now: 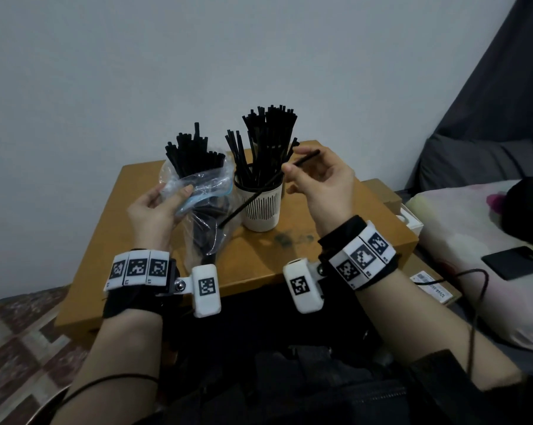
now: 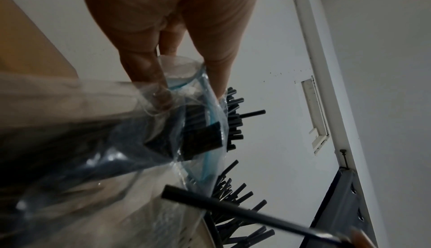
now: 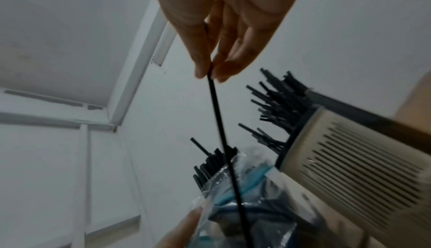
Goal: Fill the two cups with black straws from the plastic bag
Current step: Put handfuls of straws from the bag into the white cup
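Note:
My left hand (image 1: 173,193) grips the mouth of a clear plastic bag (image 1: 204,191) with a blue zip strip. It is held upright above the table's left part, and black straws (image 1: 191,151) stick out of its top. My right hand (image 1: 285,170) pinches a single black straw (image 1: 253,199) between thumb and fingertips, and the straw slants down-left across a white slotted cup (image 1: 262,210) full of straws. A taller bunch of straws (image 1: 271,130) stands behind it, its cup hidden. The wrist views show the bag (image 2: 93,141), the pinched straw (image 3: 221,132) and the cup (image 3: 349,159).
The wooden table (image 1: 320,240) stands against a grey wall and has a dark smudge near the cup. To the right lie a bed with a black phone (image 1: 515,262), a white box (image 1: 409,219) and a dark bundle (image 1: 529,207). A cable trails over my right forearm.

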Action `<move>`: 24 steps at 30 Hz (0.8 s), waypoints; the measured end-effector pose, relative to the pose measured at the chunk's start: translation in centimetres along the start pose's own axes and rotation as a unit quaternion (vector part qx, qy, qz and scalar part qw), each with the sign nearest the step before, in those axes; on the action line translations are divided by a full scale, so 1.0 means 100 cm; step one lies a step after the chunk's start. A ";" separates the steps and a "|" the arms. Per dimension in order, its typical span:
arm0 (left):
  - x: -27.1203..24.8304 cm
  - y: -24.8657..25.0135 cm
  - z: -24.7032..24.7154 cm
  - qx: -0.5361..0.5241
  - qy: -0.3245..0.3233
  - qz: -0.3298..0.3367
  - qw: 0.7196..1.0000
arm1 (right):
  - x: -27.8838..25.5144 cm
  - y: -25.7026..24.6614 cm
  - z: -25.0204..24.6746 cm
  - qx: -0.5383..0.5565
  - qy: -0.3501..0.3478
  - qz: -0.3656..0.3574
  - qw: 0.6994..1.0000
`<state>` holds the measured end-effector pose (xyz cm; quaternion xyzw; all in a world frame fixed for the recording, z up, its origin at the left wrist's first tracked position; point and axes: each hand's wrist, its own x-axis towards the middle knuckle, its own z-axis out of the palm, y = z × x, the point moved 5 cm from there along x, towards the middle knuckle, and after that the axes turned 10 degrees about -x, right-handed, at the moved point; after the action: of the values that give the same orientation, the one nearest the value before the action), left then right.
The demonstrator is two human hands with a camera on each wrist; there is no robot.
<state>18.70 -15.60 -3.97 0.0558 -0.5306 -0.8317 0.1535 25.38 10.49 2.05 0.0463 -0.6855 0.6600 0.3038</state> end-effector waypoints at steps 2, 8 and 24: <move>-0.002 0.001 0.000 0.014 0.003 0.001 1.000 | 0.008 -0.012 0.009 -0.028 0.022 -0.043 0.998; -0.004 -0.001 0.000 0.039 0.007 -0.009 0.999 | 0.036 -0.066 0.025 -0.105 0.057 -0.224 0.967; -0.015 0.009 0.000 0.061 -0.022 0.026 0.998 | 0.073 0.010 0.048 -0.443 -0.020 -0.133 0.886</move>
<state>20.27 -15.48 -3.27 0.0332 -0.5852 -0.7944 0.1593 17.34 8.56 4.95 0.0111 -0.9001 0.2396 0.3638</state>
